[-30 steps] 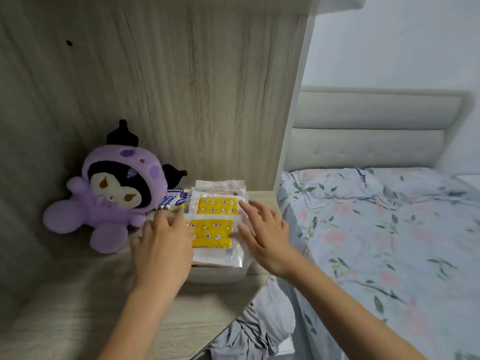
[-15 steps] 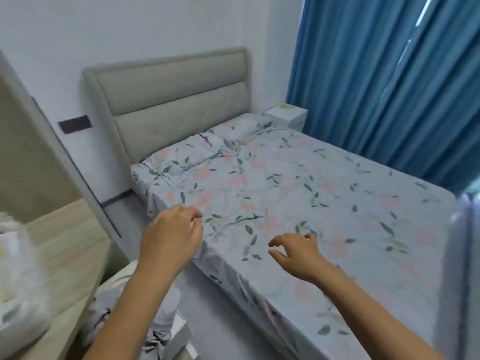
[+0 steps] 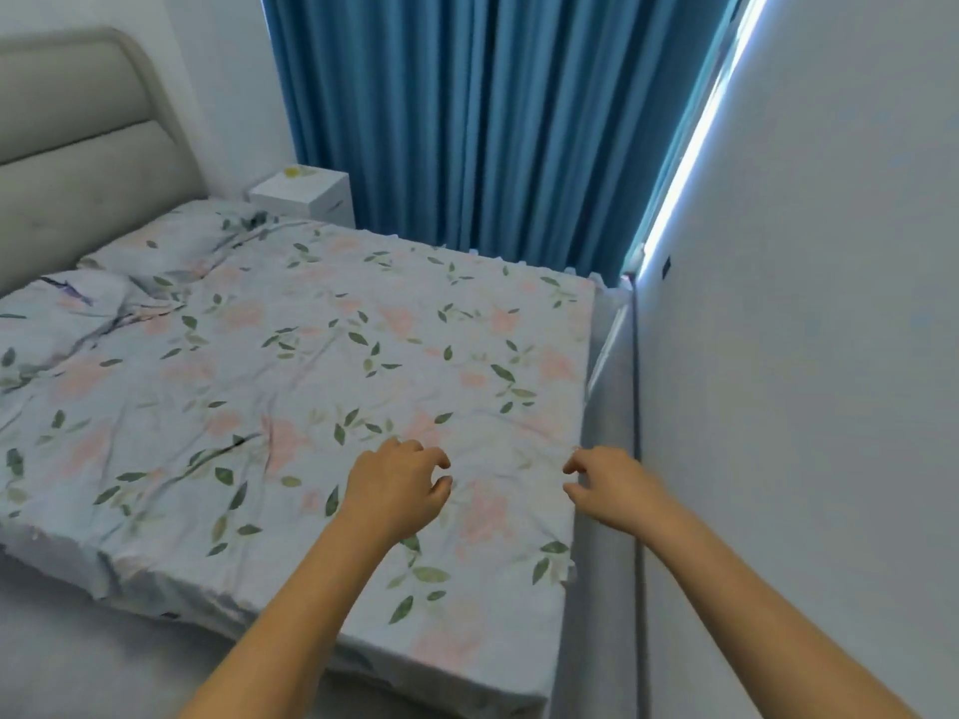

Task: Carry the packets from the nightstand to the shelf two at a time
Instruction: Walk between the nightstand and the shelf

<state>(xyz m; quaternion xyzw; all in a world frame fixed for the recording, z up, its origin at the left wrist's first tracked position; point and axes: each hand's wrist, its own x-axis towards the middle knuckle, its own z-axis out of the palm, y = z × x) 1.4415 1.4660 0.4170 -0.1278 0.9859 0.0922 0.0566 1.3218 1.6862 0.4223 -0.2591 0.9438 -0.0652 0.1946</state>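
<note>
A white nightstand (image 3: pixel 301 195) stands at the far side of the bed, against the blue curtain, with something small and yellow (image 3: pixel 292 172) on its top. Both my hands hang in the air over the near corner of the bed. My left hand (image 3: pixel 397 487) holds nothing, its fingers loosely curled and apart. My right hand (image 3: pixel 607 487) also holds nothing, with its fingers bent and apart. The shelf and its packets are out of view.
A bed with a floral sheet (image 3: pixel 290 386) fills the middle. A grey padded headboard (image 3: pixel 78 142) is at the left, a blue curtain (image 3: pixel 482 121) behind the bed, and a white wall (image 3: pixel 804 355) close on the right. Grey floor (image 3: pixel 78 661) lies at lower left.
My view has swung right, from the shelf with the packets and plush toy to the bed. Both hands left the packets and now hang with nothing in them.
</note>
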